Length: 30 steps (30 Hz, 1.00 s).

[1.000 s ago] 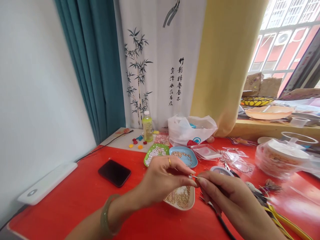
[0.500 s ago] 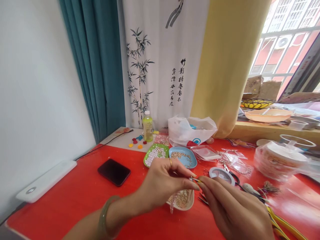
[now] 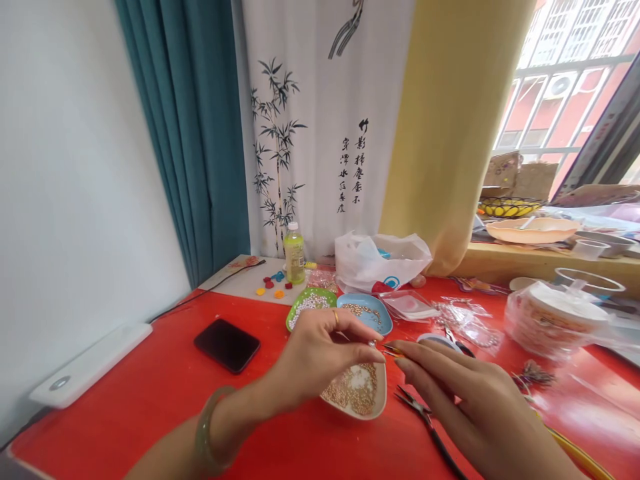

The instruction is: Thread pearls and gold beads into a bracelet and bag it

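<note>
My left hand (image 3: 320,357) is closed in a pinch on a tiny bead (image 3: 372,344) above a cream dish (image 3: 377,407) full of small gold beads. My right hand (image 3: 460,393) meets it fingertip to fingertip and pinches a thin golden pin (image 3: 391,349) that points at the bead. On my left wrist sits a pale green bangle (image 3: 206,433), and a gold ring is on one left finger. Black pliers (image 3: 425,420) lie on the red table (image 3: 150,400) under my right hand.
Behind the hands stand a green dish of white beads (image 3: 309,303) and a blue dish of gold beads (image 3: 365,312). A black phone (image 3: 227,344) lies to the left, a white device (image 3: 85,363) at the table's left edge. A bottle (image 3: 294,253), plastic bags (image 3: 383,260) and a bagged stack of plates (image 3: 560,313) stand further back.
Both hands have dropped slightly lower over the cream dish and stay pinched together. The short strand that hung under my left hand half a second ago no longer shows.
</note>
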### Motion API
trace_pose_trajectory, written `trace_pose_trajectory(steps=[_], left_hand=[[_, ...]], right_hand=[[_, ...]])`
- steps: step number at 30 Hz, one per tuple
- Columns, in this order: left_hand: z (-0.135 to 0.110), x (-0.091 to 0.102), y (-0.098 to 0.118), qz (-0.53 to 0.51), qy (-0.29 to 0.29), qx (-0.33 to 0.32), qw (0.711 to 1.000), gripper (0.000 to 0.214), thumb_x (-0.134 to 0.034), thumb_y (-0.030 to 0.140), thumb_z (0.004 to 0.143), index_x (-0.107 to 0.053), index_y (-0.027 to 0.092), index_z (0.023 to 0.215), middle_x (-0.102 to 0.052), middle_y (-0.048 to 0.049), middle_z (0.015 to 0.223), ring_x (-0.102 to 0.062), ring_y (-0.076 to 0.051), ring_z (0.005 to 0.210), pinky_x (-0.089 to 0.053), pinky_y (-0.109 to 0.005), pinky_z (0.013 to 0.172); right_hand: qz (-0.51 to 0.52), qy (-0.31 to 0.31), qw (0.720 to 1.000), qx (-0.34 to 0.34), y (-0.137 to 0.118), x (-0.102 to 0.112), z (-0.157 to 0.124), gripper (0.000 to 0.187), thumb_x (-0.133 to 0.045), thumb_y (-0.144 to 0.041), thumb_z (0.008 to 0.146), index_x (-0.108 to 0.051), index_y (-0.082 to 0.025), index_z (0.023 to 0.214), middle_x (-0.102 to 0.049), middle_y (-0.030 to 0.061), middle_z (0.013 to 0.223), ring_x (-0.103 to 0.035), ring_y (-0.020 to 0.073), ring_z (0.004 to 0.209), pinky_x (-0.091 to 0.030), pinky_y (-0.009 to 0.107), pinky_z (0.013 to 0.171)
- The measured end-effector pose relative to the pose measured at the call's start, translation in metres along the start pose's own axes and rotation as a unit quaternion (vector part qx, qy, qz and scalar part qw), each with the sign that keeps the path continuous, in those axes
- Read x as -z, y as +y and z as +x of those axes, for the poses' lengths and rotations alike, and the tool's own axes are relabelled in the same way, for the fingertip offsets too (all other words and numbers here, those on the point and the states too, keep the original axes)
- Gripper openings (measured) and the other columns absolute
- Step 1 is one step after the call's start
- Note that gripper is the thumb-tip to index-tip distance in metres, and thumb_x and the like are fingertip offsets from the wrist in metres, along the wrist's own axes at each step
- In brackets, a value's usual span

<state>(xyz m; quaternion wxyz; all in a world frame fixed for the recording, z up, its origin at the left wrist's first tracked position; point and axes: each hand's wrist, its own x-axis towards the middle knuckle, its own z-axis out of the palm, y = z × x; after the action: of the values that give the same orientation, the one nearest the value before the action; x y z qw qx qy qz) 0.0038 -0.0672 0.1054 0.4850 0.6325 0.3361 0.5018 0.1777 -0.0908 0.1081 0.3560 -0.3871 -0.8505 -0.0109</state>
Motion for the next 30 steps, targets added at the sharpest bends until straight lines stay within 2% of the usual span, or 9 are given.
trace_pose_trajectory(steps=[6,10,13,18,23,26,30], left_hand=[[-0.002,-0.001,0.001,0.060,-0.012,-0.051,0.997,0.012,-0.069,0.016,0.061,-0.068,0.012,0.072,-0.063,-0.0037,0.069,-0.056,-0.011,0.064,-0.046,-0.021,0.059],[-0.004,-0.002,-0.003,0.127,-0.024,-0.118,0.985,0.013,-0.066,0.016,0.066,-0.068,0.013,0.078,-0.064,-0.0040,0.070,-0.056,-0.011,0.064,-0.045,-0.022,0.059],[-0.006,-0.002,-0.006,0.158,-0.033,-0.133,0.978,0.016,-0.065,0.016,0.067,-0.067,0.015,0.083,-0.064,-0.0032,0.071,-0.056,-0.011,0.063,-0.045,-0.023,0.059],[-0.007,-0.005,-0.007,0.136,-0.058,-0.079,0.986,0.022,-0.064,0.016,0.068,-0.060,0.016,0.089,-0.062,-0.0004,0.068,-0.059,-0.011,0.064,-0.047,-0.022,0.060],[-0.006,-0.005,-0.007,0.109,-0.045,-0.032,0.993,0.020,-0.066,0.018,0.065,-0.053,0.017,0.080,-0.060,0.0016,0.067,-0.058,-0.011,0.063,-0.047,-0.021,0.058],[-0.006,-0.006,-0.005,0.115,-0.046,-0.029,0.992,0.018,-0.066,0.019,0.066,-0.051,0.016,0.076,-0.059,0.0012,0.069,-0.057,-0.010,0.064,-0.047,-0.021,0.060],[-0.008,-0.007,-0.003,0.134,-0.046,-0.038,0.989,0.016,-0.065,0.019,0.067,-0.051,0.016,0.074,-0.058,0.0008,0.070,-0.057,-0.011,0.065,-0.047,-0.022,0.060]], right_hand=[[0.106,-0.035,0.982,-0.150,0.006,0.004,0.004,0.025,-0.047,-0.039,0.079,-0.063,-0.020,0.077,-0.061,0.0008,0.058,-0.056,0.0139,0.053,-0.043,0.022,0.045],[0.221,-0.063,0.951,-0.207,0.004,-0.002,0.008,0.025,-0.051,-0.040,0.076,-0.064,-0.021,0.086,-0.064,0.0009,0.067,-0.057,0.0136,0.062,-0.045,0.021,0.050],[0.269,-0.070,0.931,-0.235,0.001,-0.004,0.010,0.023,-0.052,-0.037,0.075,-0.064,-0.022,0.088,-0.064,-0.0003,0.070,-0.057,0.0121,0.061,-0.045,0.020,0.051],[0.272,-0.063,0.929,-0.243,0.001,-0.003,0.011,0.020,-0.054,-0.037,0.073,-0.066,-0.021,0.080,-0.059,-0.0014,0.063,-0.051,0.0102,0.055,-0.041,0.019,0.047],[0.268,-0.093,0.926,-0.250,0.000,-0.002,0.012,0.020,-0.053,-0.035,0.074,-0.065,-0.020,0.080,-0.053,-0.0033,0.055,-0.038,0.0067,0.042,-0.028,0.017,0.034],[0.248,-0.083,0.941,-0.212,-0.001,0.000,0.011,0.018,-0.054,-0.033,0.074,-0.065,-0.019,0.071,-0.050,-0.0033,0.051,-0.039,0.0073,0.043,-0.029,0.017,0.035],[0.211,-0.060,0.962,-0.163,-0.001,0.001,0.008,0.019,-0.053,-0.031,0.077,-0.062,-0.019,0.066,-0.056,-0.0021,0.054,-0.047,0.0092,0.049,-0.036,0.019,0.043]])
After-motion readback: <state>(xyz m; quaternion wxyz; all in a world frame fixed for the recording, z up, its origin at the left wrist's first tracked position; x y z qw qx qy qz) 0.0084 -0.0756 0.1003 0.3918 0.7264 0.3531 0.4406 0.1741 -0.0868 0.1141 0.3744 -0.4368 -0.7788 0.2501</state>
